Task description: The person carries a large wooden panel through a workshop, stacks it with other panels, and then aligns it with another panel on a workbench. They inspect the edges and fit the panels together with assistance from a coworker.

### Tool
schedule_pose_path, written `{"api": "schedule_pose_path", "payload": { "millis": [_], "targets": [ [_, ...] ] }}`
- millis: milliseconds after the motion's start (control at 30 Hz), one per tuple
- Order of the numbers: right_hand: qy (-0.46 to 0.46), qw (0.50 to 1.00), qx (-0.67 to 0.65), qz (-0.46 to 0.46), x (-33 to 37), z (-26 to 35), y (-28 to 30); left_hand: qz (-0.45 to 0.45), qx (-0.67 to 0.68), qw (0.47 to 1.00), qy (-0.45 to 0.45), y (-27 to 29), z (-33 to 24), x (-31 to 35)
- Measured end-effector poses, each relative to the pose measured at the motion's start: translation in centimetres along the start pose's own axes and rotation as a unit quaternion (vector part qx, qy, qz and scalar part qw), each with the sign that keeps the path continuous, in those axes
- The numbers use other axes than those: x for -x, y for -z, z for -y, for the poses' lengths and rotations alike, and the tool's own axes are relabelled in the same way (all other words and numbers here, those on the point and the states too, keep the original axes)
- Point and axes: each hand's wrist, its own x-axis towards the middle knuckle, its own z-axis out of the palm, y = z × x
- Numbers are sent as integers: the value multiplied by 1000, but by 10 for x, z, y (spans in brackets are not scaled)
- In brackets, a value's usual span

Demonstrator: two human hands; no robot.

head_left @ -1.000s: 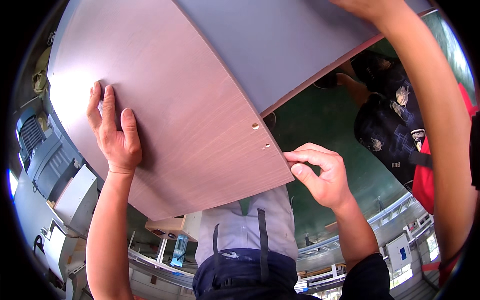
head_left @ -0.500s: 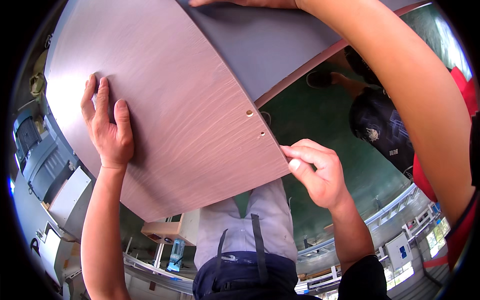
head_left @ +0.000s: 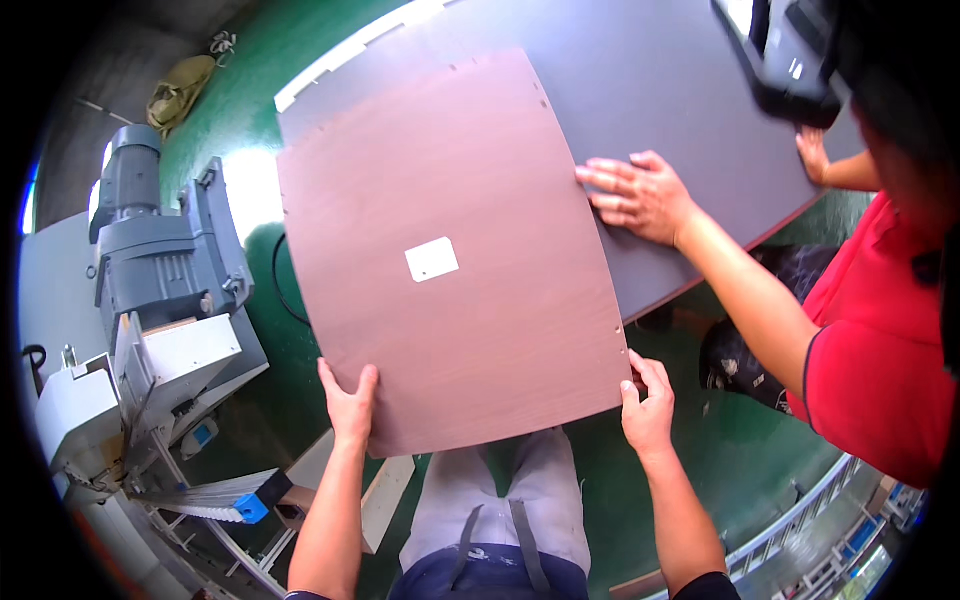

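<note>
A brown wood-grain panel (head_left: pixel 470 340) with small holes along its edges lies in front of me, its near end reaching over my legs. A white label (head_left: pixel 432 259) sits on its face. My left hand (head_left: pixel 350 398) grips the panel's left edge by the near corner, thumb on top and some fingers hidden. At the right edge, close to the other near corner, my right hand (head_left: pixel 648 405) holds the panel between thumb and fingers. The panel's far part rests over a larger grey board (head_left: pixel 680 90).
On the right a person in a red shirt (head_left: pixel 880 370) has one hand (head_left: pixel 640 198) by the panel's right edge and another on the grey board. A grey motor machine (head_left: pixel 150 250) stands at left. A roller conveyor (head_left: pixel 215 500) runs at lower left, over a green floor (head_left: pixel 225 85).
My left hand has gone from lying flat on the panel's face to gripping its left edge. The panel's visible face now bears a label. The other person's arm has drawn back to the right.
</note>
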Motion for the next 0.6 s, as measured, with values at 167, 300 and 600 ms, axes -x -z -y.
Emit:
{"api": "schedule_pose_path", "payload": {
  "millis": [167, 300, 600],
  "targets": [
    [-43, 999, 31, -2, 2, 0, -19, 153, 130, 973, 118, 43, 30, -29],
    [-44, 998, 2, 38, 16, 9, -28, 152, 192, 962, 126, 103, 9, -7],
    [67, 955, -155, 243, 12, 148, -66, 120, 195, 964, -138, 220, -175, 115]
  ]
}}
